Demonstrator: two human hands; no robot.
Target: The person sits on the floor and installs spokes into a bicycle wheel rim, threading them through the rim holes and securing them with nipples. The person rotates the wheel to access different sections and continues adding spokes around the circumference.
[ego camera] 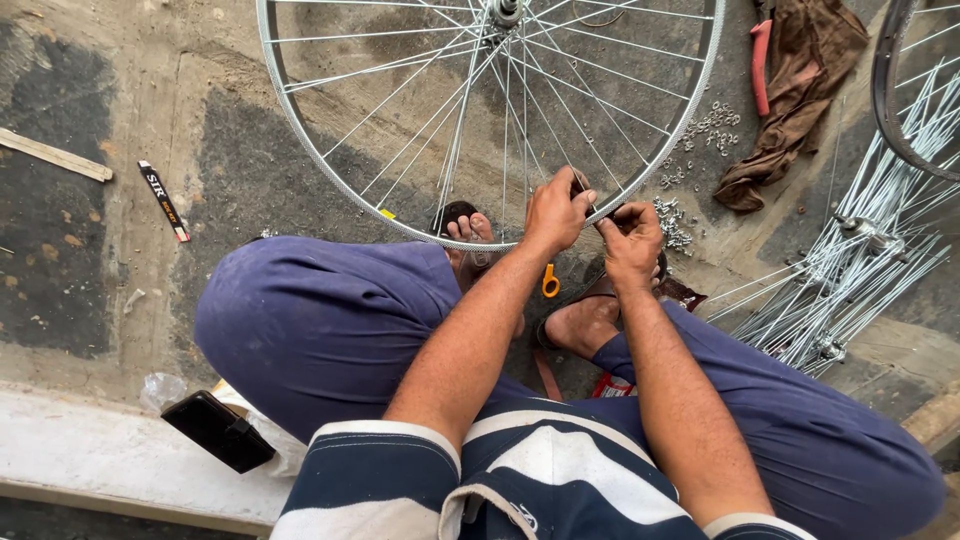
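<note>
A silver bicycle wheel rim (300, 130) with thin spokes stands on the concrete in front of me. My left hand (555, 210) pinches a spoke (560, 140) close to the rim's lower edge. My right hand (632, 245) is closed right beside it at the rim, gripping a small dark tool that is mostly hidden by the fingers. An orange-handled tool (550, 282) lies on the ground under my hands, between my sandalled feet.
Small metal nipples (710, 122) are scattered right of the rim. Brown cloth (800, 90) and red-handled pliers (760, 65) lie at upper right. Loose spokes with hubs (850, 270) are piled right. A black wallet (218, 430) rests at lower left, a wooden stick (55, 155) at the left.
</note>
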